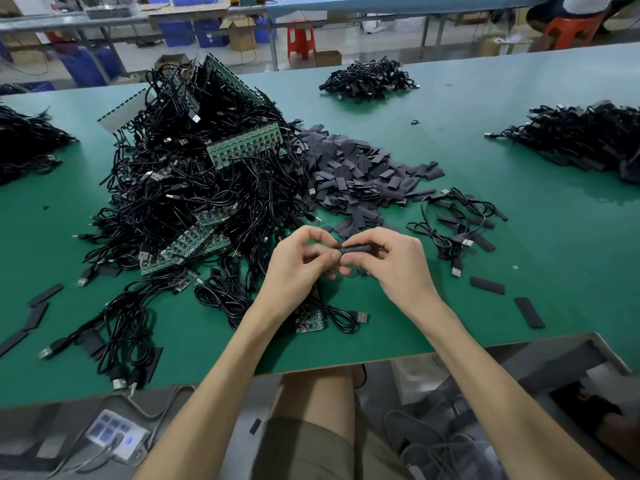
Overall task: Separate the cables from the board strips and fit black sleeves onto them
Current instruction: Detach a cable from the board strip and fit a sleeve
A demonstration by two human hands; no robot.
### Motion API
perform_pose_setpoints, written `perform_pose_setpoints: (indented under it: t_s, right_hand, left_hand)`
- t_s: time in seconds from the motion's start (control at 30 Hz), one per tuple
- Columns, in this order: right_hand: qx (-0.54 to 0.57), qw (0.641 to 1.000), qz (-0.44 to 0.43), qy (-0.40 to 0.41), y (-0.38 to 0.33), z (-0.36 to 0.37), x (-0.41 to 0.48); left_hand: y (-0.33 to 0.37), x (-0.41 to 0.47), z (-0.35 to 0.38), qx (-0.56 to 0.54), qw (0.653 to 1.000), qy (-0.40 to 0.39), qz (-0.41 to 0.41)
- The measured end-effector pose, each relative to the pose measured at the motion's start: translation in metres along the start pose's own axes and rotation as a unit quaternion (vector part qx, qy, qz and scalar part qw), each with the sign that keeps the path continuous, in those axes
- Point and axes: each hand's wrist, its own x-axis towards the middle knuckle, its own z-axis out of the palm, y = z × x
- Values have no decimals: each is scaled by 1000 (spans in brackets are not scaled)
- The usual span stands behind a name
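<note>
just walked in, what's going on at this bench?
A person is sleeving cables by hand. The right hand holds a black sleeve, and the left hand pinches its left end; what goes in is hidden. A tangled cable pile with green board strips sits on the left of the table, with loose sleeves heaped behind the hands.

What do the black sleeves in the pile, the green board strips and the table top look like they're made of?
Black sleeves: likely heat-shrink plastic tubing, matte, lying flat.
Board strips: green circuit board, probably fibreglass laminate, carrying small mounted parts.
Table top: smooth green mat, perhaps rubber or vinyl, faint sheen; pale board shows at its front edge.
</note>
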Motion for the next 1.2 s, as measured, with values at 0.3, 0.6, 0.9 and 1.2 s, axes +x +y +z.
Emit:
perform_pose_setpoints:
  t_s: [0.3,0.6,0.9,1.2]
  right_hand:
    - [5,1000,8,-15,0,0,-1]
    - [-15,1000,9,-21,2,-2,-1]
    - [-15,1000,7,-20,1,-3,0]
    - [6,999,23,-28,-1,-3,1]
  left_hand:
    - [0,0,0,25,1000,1,-7]
    - [3,0,3,20,1000,9,-15]
    - [3,0,4,27,1000,12,-9]
    - [4,-1,3,39,999,17,3]
